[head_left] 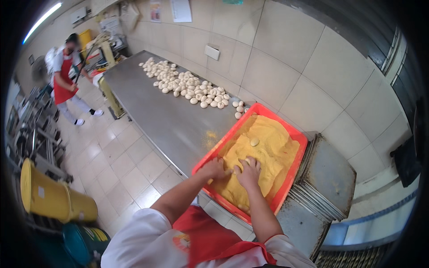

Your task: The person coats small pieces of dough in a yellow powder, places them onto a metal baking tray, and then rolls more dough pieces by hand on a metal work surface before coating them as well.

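**One Pale Round (pixel 254 142) Lies in View on Yellow Powder (pixel 270 129)**

Inside a red tray (pixel 291 176) at the near end of a metal desk (pixel 143 107), the pale round rests on the powder, just beyond a worker's right hand (pixel 248 174). That hand's fingers bend over a second, partly hidden round (pixel 247 161); whether they grip it cannot be told. The left hand (pixel 213 169) reaches over the tray's left side, fingers curled downward, its hold also impossible to make out.

Dozens more rounds (pixel 187 85) lie heaped along the desk's wall side, a few near the tray's far corner. Flat metal trays (pixel 330 174) are stacked just right of the red one.

Printing shows, too small to read, on a paper sheet (pixel 181 10) on the tiled wall (pixel 281 49), while a pale label (pixel 41 192) marks a yellow drum (pixel 78 205), its contents hidden. Yellow markings (pixel 96 234) brighten a teal container (pixel 78 245). At far left, a co-worker (pixel 66 82) in a red apron grasps a long dark handle.
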Demonstrator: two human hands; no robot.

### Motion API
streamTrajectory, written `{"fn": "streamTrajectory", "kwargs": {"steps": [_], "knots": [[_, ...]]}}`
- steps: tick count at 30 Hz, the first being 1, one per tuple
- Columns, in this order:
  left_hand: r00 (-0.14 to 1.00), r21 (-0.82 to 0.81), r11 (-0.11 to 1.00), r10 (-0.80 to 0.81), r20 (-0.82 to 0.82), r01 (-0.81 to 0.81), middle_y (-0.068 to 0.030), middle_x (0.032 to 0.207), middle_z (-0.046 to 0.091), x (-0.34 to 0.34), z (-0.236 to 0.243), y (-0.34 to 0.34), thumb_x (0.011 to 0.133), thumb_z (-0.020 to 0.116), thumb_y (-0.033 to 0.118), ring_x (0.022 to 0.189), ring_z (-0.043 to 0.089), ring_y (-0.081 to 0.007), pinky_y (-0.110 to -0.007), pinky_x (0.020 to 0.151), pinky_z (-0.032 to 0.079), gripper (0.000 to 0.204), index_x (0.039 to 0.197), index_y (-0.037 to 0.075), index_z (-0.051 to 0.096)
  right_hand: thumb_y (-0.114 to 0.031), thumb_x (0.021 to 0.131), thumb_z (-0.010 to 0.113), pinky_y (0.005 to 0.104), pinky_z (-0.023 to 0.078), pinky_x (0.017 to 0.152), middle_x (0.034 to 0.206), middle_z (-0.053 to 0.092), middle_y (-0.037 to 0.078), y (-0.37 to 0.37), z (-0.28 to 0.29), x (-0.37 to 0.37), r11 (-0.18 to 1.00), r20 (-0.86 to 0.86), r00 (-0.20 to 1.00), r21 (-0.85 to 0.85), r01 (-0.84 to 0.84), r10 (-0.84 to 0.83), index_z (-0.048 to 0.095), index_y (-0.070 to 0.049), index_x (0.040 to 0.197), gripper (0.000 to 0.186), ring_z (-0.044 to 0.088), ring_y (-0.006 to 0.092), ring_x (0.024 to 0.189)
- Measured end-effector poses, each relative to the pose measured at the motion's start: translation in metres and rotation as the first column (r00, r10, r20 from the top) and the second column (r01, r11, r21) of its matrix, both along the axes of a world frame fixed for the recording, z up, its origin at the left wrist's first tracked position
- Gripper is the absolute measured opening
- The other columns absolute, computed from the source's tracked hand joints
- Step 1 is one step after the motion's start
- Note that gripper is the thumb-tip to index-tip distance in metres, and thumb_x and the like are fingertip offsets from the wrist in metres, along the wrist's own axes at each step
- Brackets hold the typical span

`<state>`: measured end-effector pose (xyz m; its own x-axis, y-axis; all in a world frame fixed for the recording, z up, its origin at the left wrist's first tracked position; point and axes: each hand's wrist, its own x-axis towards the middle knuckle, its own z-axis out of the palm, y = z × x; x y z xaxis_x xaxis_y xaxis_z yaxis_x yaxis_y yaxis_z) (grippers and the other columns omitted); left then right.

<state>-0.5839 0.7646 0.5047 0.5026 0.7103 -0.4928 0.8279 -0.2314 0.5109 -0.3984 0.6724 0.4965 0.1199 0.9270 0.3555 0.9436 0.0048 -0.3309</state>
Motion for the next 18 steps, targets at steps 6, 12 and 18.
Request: {"fn": "streamTrajectory", "kwargs": {"steps": [6,12,18], "knots": [[0.8,-0.482,0.876,0.305,0.517,-0.023,-0.0224,0.165,0.037,-0.03,-0.026,0.002,0.096,0.076,0.043,0.151,0.04,-0.0301,-0.038,0.122,0.037,0.108,0.165,-0.006,0.009,-0.011,0.089,0.072,0.0517,0.046,0.108,0.133,0.057,0.027,-0.077,0.003,0.011,0.93,-0.07,0.949,-0.231,0.285,-0.308,0.056,-0.011,0.145,0.058,0.055,0.0437,0.125],[0.667,-0.846,0.533,0.632,0.395,-0.004,-0.0184,0.162,0.043,0.048,-0.011,0.017,0.101,0.072,0.034,0.141,0.051,-0.0282,-0.041,0.114,0.046,0.092,0.169,0.008,0.016,-0.016,0.096,0.075,0.0386,0.05,0.105,0.146,0.057,0.013,-0.037,-0.006,-0.024,0.816,-0.936,-0.302,-0.313,0.485,-0.18,0.041,-0.005,0.156,0.07,0.058,0.0258,0.13],[0.737,-0.588,0.741,0.191,0.648,0.325,-0.0186,0.149,0.055,0.091,0.057,0.06,0.1,0.073,0.03,0.136,0.055,-0.0265,-0.039,0.109,0.049,0.067,0.154,0.003,0.044,-0.015,0.093,0.076,0.0396,0.049,0.107,0.15,0.053,0.022,-0.023,0.051,0.03,0.926,-0.974,-0.044,-0.223,0.303,-0.22,0.048,0.003,0.15,0.066,0.06,0.0312,0.129]]}}
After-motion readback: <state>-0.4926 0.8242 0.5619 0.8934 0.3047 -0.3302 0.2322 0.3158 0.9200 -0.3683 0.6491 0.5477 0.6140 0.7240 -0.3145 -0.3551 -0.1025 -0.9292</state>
